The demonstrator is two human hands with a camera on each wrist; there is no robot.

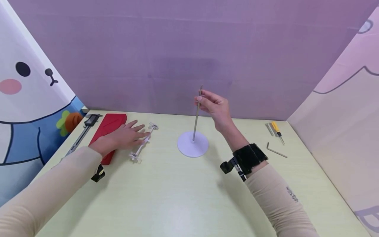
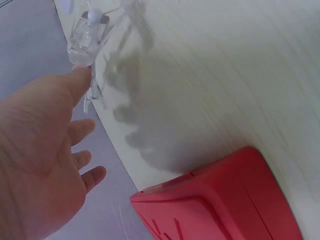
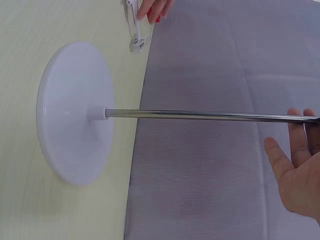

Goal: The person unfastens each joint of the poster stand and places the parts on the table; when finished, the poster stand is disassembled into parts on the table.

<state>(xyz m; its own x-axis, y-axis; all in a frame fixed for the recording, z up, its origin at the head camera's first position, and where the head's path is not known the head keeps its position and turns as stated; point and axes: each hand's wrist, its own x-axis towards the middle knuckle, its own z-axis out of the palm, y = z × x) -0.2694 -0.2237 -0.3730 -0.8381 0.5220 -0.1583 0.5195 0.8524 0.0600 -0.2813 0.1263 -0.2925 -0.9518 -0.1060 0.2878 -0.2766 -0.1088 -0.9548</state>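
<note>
a table (image 1: 165,197) bears a disc (image 1: 187,148), red case (image 1: 108,125) and caliper (image 1: 86,130).

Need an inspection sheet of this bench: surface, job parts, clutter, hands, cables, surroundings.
Surface: pale wood-grain table.
Job's things: metal rod standing in the center of a white round base; white bar with clear ends lying left of it.
Clutter: caliper and red case at left; yellow-handled screwdriver, slim metal pieces and hex key at right.
Grippers: right hand holds the rod near its top; left hand, fingers spread, at the white bar, contact unclear.
Cables: nothing seen.
Surroundings: purple backdrop; printed panels both sides.
</note>
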